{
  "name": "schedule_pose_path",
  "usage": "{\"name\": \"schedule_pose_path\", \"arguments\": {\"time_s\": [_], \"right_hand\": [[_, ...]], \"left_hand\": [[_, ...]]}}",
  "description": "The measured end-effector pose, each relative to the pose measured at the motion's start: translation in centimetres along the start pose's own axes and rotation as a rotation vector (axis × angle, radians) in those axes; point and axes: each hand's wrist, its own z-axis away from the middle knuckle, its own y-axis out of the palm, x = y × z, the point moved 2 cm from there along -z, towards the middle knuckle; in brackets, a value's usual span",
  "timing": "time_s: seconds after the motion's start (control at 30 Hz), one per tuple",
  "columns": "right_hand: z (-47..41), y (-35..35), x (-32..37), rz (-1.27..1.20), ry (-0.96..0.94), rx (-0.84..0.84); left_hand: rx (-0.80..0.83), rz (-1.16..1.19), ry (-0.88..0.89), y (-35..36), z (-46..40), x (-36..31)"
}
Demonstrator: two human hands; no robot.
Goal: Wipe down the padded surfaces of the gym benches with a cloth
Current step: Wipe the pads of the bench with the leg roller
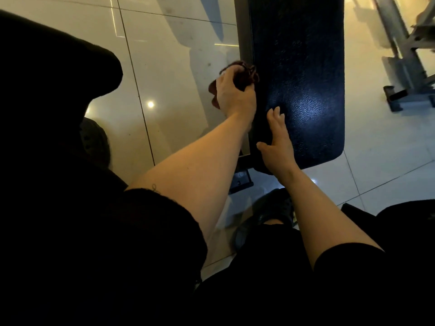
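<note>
A black padded bench (303, 74) runs from the top of the view down to the middle. My left hand (231, 95) grips a bunched dark red-brown cloth (244, 75) against the pad's left side edge. My right hand (277, 142) lies flat on the near end of the pad with fingers straight, just to the right of the left hand. Both forearms reach forward from black sleeves.
The bench's metal frame (243, 43) shows along the pad's left edge, with a foot (241, 181) on the glossy tiled floor (164, 67). A grey metal equipment frame (409, 67) stands at the upper right. My dark shoe (263, 217) is below the bench end.
</note>
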Motion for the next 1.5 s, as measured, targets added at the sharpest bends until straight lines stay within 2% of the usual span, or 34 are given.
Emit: {"name": "schedule_pose_path", "arguments": {"time_s": [0.2, 0.37, 0.5, 0.57, 0.7, 0.73, 0.8, 0.93, 1.0, 1.1, 1.27, 1.37, 1.5], "right_hand": [[0.0, -0.1, 0.2, 0.009, 0.005, 0.007], [0.0, -0.3, 0.6, 0.016, 0.02, 0.018], [0.0, -0.6, 0.8, 0.061, 0.016, 0.033], [0.6, -0.6, 1.1, 0.079, 0.005, -0.044], [2.3, 0.1, 3.2, 0.054, -0.108, -0.421], [2.5, 0.3, 3.9, 0.016, -0.108, -0.425], [2.6, 1.0, 4.8, -0.053, -0.032, -0.315], [1.9, 1.8, 4.9, -0.252, 0.136, -0.186], [1.6, 1.7, 5.3, -0.379, 0.159, -0.177], [1.6, 1.1, 6.4, -0.335, 0.055, -0.322], [0.9, 0.9, 7.8, -0.245, -0.151, -0.458], [1.0, 0.7, 7.7, -0.313, -0.163, -0.45], [0.8, 0.4, 6.7, -0.518, -0.025, -0.303]], "left_hand": [[-0.005, -0.1, 0.099, -0.4, 1.9, 1.7], [0.103, -0.168, 0.072, -1.1, 3.4, 2.8], [0.255, -0.271, 0.0, -2.2, 4.6, 3.1], [0.26, -0.253, 0.001, -3.0, 5.3, 2.9], [0.14, 0.013, -0.074, -4.4, 5.6, 1.0], [0.114, 0.103, -0.123, -4.9, 5.5, 0.2], [0.121, 0.289, -0.213, -5.7, 5.1, -1.3], [0.238, 0.528, -0.288, -6.9, 5.9, -3.9], [0.243, 0.435, -0.262, -7.6, 6.1, -3.5], [0.187, 0.031, -0.076, -9.1, 4.8, -2.8], [0.394, -0.529, 0.311, -9.2, 4.5, -3.0], [0.46, -0.64, 0.448, -8.1, 4.3, -2.4], [0.38, -0.703, 0.49, -7.2, 3.7, -1.2]]}}
